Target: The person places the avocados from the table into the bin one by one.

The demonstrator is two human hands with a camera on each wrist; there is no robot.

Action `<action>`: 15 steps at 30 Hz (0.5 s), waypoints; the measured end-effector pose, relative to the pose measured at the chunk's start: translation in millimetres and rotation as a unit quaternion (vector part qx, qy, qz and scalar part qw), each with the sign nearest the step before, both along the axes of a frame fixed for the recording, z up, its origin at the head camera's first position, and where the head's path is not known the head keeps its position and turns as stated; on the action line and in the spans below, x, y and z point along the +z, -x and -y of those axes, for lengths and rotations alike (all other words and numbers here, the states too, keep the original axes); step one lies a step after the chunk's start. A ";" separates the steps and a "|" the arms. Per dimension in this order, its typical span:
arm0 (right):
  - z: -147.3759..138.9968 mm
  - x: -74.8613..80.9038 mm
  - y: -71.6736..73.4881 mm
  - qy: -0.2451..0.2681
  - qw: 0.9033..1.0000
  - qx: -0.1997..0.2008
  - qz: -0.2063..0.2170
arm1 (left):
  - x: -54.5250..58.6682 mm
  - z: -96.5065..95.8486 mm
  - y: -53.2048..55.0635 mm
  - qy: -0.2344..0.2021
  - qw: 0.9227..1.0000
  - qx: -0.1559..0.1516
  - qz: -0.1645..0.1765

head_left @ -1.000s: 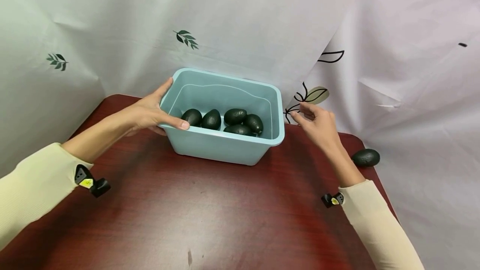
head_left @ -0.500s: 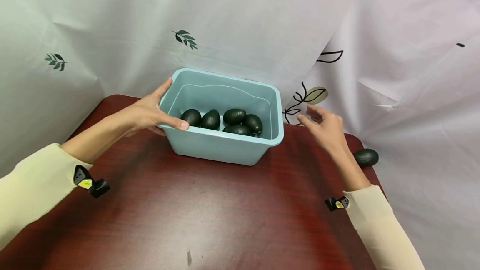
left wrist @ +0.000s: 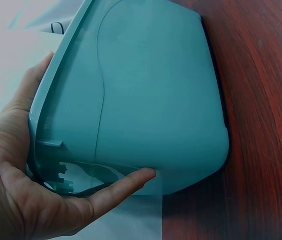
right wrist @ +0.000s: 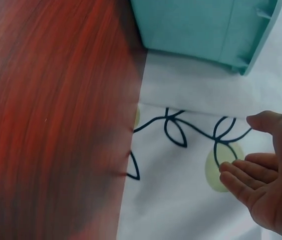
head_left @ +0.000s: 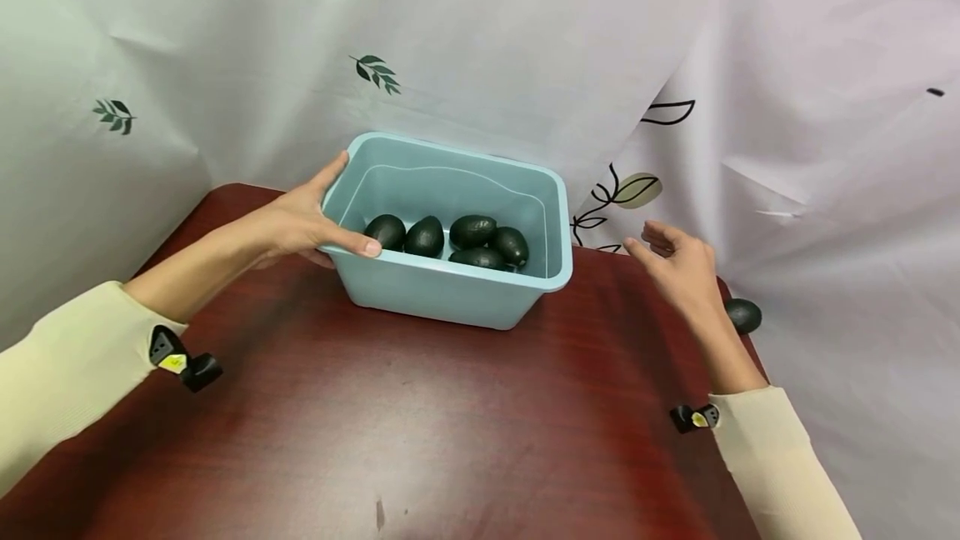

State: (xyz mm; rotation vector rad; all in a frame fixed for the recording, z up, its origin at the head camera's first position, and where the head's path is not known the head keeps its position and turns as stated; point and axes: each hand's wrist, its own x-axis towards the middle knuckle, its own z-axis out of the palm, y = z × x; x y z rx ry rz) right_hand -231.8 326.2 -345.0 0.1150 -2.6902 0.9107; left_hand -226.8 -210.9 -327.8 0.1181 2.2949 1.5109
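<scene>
A light blue plastic bin [head_left: 442,290] stands near the back of the table with several dark avocados [head_left: 425,237] inside. My left hand [head_left: 292,223] holds the bin's left end, thumb along the near rim and another finger reaching toward the far rim. In the left wrist view, the hand [left wrist: 36,200] spans the bin's corner [left wrist: 155,100], one finger against the outer wall. To the right of the bin, my right hand [head_left: 682,265] hovers with bent, relaxed fingers and nothing in them. Another avocado [head_left: 744,317] lies at the table's right edge, partly hidden behind the right wrist.
The dark red wooden table [head_left: 420,415] extends in front of the bin. White cloth [head_left: 480,48] with leaf prints hangs close behind the bin and along both sides. A small black camera [head_left: 693,417] sits on the right sleeve, and a similar camera [head_left: 183,359] on the left.
My right hand has moved rightward, away from the bin, and its wrist now covers more of the loose avocado. The left hand and the bin have stayed in place.
</scene>
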 end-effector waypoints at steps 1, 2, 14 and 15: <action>-2.5 -0.7 0.0 -0.002 1.000 -0.004 0.004 | 0.4 -0.1 0.0 0.000 1.000 0.000 0.000; -5.0 -1.3 0.1 -0.004 1.000 -0.008 0.008 | 0.7 -0.1 0.0 0.000 1.000 0.000 -0.001; -38.5 -4.4 -5.2 -0.035 0.997 -0.051 0.040 | 1.9 -0.2 -0.9 -0.001 1.000 -0.001 0.000; -41.7 -4.7 -5.6 -0.037 0.997 -0.054 0.041 | 2.1 -0.2 -0.9 -0.002 1.000 -0.002 0.000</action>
